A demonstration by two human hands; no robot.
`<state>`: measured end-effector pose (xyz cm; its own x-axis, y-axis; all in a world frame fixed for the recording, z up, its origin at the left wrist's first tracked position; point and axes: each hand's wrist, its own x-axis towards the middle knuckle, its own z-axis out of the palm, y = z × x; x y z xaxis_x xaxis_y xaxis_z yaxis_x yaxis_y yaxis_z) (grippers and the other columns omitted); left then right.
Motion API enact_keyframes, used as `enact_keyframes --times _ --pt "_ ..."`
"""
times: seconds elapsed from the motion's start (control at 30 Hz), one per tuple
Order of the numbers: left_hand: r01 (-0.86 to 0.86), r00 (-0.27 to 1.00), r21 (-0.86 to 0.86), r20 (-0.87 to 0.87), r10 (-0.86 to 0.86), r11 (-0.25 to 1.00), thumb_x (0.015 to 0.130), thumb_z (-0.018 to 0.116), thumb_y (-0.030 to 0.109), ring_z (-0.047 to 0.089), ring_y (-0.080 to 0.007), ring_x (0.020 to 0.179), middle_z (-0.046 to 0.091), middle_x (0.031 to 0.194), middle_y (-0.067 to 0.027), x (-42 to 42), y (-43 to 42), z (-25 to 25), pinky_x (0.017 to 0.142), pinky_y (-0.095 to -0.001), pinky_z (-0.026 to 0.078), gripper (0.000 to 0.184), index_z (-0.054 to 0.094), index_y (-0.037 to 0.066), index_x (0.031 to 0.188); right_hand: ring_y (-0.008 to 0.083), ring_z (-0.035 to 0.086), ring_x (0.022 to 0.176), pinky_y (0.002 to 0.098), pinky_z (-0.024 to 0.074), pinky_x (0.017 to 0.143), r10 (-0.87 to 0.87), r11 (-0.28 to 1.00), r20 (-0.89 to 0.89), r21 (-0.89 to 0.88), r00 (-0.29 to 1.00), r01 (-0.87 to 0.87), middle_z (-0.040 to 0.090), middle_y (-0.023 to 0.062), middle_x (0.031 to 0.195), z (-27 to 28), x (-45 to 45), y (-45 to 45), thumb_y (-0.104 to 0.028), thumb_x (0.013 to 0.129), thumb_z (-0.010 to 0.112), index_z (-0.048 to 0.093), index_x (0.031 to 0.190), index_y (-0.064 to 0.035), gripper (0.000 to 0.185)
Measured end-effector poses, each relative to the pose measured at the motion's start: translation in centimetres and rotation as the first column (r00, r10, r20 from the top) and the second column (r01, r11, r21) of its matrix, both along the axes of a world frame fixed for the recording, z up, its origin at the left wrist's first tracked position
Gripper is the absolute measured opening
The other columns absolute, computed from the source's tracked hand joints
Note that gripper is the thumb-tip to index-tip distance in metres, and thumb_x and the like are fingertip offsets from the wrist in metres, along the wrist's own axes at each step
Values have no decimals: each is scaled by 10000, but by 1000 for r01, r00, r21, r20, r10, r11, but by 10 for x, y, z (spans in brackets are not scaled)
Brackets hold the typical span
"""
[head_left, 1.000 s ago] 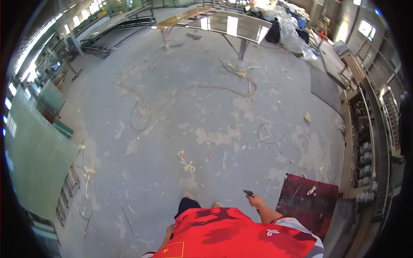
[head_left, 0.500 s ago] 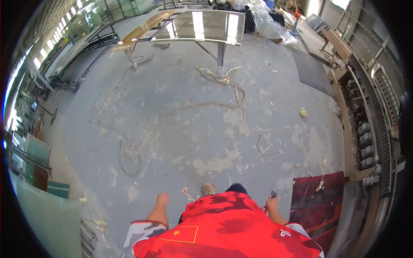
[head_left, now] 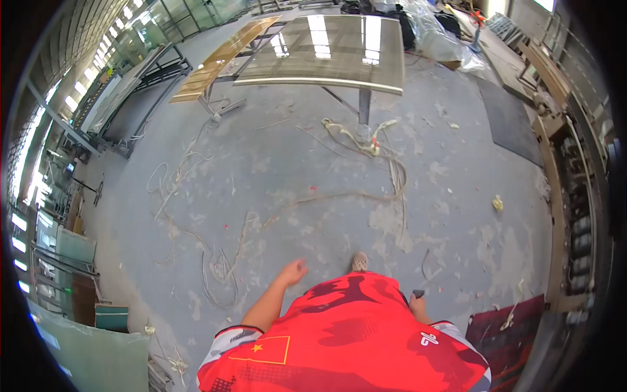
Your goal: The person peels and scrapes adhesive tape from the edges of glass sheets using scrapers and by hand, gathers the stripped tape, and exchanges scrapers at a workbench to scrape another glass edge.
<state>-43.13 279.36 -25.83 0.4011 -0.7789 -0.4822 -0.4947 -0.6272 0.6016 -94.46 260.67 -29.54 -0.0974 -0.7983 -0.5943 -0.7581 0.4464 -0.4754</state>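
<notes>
My left hand (head_left: 294, 271) is out in front of my body, above the grey floor (head_left: 294, 157). Its fingers are loosely curled and a little apart, with nothing visible in them. At my right side, my right hand (head_left: 417, 304) is closed on a small dark object (head_left: 418, 293). Only the top of that object sticks out of the fist, so its kind is hidden. A patterned shoe (head_left: 360, 262) shows ahead of my red shirt (head_left: 346, 326).
Ahead stands a table topped with a shiny glass sheet (head_left: 326, 52), beside an amber-coloured panel (head_left: 222, 59). A hose (head_left: 339, 194) and loose cords trail over the floor. Glass sheets (head_left: 91, 346) lean at left. Machinery with rollers (head_left: 580, 242) lines the right, near a dark red mat (head_left: 506, 326).
The table now appears nearer and farther right in view. My left hand has swung forward and to the right. My right hand still holds the dark object.
</notes>
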Motion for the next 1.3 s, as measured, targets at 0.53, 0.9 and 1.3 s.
enact_keyframes --times 0.53,0.9,1.3 --pt "-363 912 561 51 406 744 939 552 376 685 -335 950 709 996 -185 304 -2 -95 818 -450 526 367 699 47 1008 314 674 591 451 518 624 206 837 -3 -518 978 -178 687 154 695 47 589 -479 -480 979 541 689 879 5 517" --pt "-386 918 -249 -5 397 888 949 651 327 698 -283 1035 713 1159 -169 836 -480 -8 895 -387 539 414 645 24 1231 363 670 615 464 491 598 151 944 145 -316 978 -98 646 187 622 124 814 -527 -476 976 549 673 676 -3 573" --pt "-12 952 -294 288 100 956 906 683 300 611 -323 1187 668 1233 -167 929 -762 62 1031 -428 466 423 639 90 1271 453 652 788 518 499 692 360 896 112 -318 926 -310 653 262 769 118 1068 -694 -418 974 550 684 877 16 464"
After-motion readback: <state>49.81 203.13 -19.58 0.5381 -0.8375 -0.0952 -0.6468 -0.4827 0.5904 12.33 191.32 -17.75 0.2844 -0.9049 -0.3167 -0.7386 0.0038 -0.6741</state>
